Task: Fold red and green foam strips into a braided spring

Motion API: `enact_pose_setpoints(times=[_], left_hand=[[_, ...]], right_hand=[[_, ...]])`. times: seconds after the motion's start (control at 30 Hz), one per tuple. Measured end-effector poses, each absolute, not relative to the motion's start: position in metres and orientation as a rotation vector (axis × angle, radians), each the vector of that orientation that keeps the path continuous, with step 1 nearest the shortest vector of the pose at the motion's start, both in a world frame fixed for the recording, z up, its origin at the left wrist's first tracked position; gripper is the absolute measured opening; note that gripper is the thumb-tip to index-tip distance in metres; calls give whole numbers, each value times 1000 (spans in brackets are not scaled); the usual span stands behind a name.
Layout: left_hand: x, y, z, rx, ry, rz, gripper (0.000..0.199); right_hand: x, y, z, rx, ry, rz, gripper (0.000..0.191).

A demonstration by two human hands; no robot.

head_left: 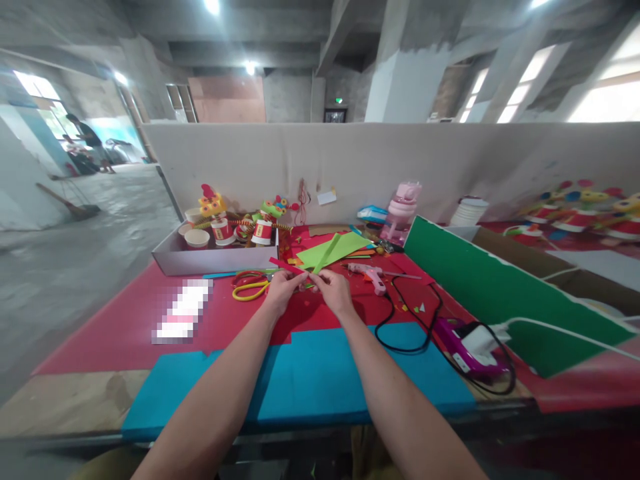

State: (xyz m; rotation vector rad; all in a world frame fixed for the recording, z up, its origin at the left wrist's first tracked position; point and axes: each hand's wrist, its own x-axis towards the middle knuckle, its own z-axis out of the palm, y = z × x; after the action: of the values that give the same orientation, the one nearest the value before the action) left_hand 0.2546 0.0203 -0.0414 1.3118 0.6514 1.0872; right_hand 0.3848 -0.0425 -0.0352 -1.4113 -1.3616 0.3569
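Observation:
Close together above the red tabletop, my left hand (281, 293) and my right hand (334, 291) have their fingers pinched. A red paper strip (286, 266) juts up and left from the fingers of my left hand. From my right hand's fingertips a light green paper strip (326, 257) slants up and right. The two strips come together at the fingertips; how they join there is too small to tell. Behind the hands lie light green paper sheets (353, 247). Yellow-handled scissors (250, 291) rest beside my left hand, and a pink glue gun (370, 275) lies right of my right hand.
A shallow box (215, 261) at the left holds paper cups and decorated cup figures. A pixelated white patch (184, 311) is in front of it. Blue sheet (310, 373) covers the front edge. At the right stand a green panel (490, 300) and a purple power strip (467, 350) with cables.

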Motion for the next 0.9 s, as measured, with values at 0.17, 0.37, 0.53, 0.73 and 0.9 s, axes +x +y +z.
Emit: enact_pose_setpoints(times=[0.17,0.37,0.53,0.73,0.9], left_hand=[[254,24,-41,1304,704,1168,30],[246,30,-39,1145,722,1298,31],[240,35,-37,1071,681,1379,28],[233,46,-37,1011,722,1519,30],[233,45,-37,1046,748,1504,31]], right_hand=[[386,-41,-37,-1405,-1415,349,34],[398,-36,-40,-1528,-1466,54,38],[405,-35,-41,-1585,-1466,55,35],[411,-36,-42,-1604,-1420,56,37],[406,-32,-49,-1454,-1160,363,36]])
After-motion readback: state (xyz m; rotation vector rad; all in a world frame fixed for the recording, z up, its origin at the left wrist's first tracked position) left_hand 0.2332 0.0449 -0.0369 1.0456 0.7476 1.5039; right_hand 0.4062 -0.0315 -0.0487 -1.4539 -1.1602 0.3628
